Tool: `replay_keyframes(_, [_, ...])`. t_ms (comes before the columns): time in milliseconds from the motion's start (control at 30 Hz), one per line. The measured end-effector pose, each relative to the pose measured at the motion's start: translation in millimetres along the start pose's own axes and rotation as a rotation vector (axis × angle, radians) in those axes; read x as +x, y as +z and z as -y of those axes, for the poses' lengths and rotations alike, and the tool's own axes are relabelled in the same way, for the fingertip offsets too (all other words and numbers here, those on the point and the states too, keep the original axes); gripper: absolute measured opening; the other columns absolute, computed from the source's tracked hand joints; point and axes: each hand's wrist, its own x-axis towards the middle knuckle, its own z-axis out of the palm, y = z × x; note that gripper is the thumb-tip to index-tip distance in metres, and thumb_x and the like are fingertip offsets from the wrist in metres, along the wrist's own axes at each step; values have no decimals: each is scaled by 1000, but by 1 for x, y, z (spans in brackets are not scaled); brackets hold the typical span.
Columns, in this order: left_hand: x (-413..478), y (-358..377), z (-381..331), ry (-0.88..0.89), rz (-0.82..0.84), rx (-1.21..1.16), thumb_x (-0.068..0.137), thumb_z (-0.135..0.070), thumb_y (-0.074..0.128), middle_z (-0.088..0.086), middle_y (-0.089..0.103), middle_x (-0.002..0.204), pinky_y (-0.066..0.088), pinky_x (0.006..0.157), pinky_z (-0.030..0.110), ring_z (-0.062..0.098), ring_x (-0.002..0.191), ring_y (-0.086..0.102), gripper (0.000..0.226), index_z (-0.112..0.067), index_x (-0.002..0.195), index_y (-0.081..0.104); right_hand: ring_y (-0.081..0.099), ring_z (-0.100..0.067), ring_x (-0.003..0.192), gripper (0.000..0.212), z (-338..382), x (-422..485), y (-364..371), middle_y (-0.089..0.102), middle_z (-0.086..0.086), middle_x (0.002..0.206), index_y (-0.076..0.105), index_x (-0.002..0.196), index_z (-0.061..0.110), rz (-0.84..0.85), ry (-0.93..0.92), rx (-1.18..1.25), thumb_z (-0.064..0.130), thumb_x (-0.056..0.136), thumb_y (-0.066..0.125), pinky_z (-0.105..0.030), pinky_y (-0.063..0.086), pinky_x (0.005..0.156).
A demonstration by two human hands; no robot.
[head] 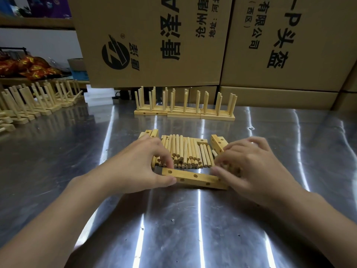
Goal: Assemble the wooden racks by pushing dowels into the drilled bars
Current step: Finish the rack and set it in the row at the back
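Gripping opposite ends of the drilled bar, left hand and right hand face closed cardboard boxes.

shiny steel table, stacked cardboard boxes behind.

Streaky glare on the steel table; dim edges curve, right hand slightly blurred.

Fig.: forearms bare, reaching fwd, converging. L hand: palm down, thumb & forefinger pinch the L end of the bar. R hand: palm down, fingers curled at bar's R end, blurred; grip unclear.
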Motion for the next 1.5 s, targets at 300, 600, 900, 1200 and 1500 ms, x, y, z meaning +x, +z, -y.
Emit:
replay_keyframes(300, [4, -1, -21, -68, -195, -964, 95, -25, 74, 5, 81, 111, 63, 91, 29, 20, 106, 77, 29, -16, 122, 74, 72, -13, 94, 9, 2, 7, -19, 76, 5, 96, 74, 103, 20, -471, 326, 844, 16, 95, 73, -31, 60, 84])
replay_keyframes(600, [8, 12, -27, -90, -118, -1144, 106, -18, 60, 10, 80, 116, 66, 85, 39, 25, 111, 77, 27, -13, 128, 74, 74, -16, 95, 13, 16, 6, -19, 77, 3, 100, 76, 106, 22, -514, 222, 938, 25, 93, 75, -24, 60, 82])
replay_keyframes(900, [9, 13, -22, -101, -131, -1136, 93, -26, 73, 10, 81, 114, 65, 78, 34, 26, 108, 78, 38, -16, 130, 75, 74, -17, 98, 16, 23, 5, -23, 77, 6, 100, 76, 107, 19, -498, 198, 885, 25, 92, 74, -19, 57, 83])
replay_keyframes(1200, [8, 15, -23, -92, -197, -1143, 88, -23, 81, 11, 81, 109, 66, 72, 33, 27, 102, 79, 32, -17, 120, 81, 74, -14, 86, 13, 26, 5, -27, 77, 14, 91, 76, 102, 26, -477, 145, 769, 32, 90, 73, -18, 57, 76])
replay_keyframes(1500, [6, 15, -29, -53, -228, -1110, 86, -17, 83, 10, 82, 105, 65, 68, 31, 26, 97, 80, 30, -18, 116, 82, 55, -25, 56, 41, 27, 4, -22, 61, -5, 62, 68, 69, 23, -416, 238, 775, 45, 101, 59, -45, 44, 56])
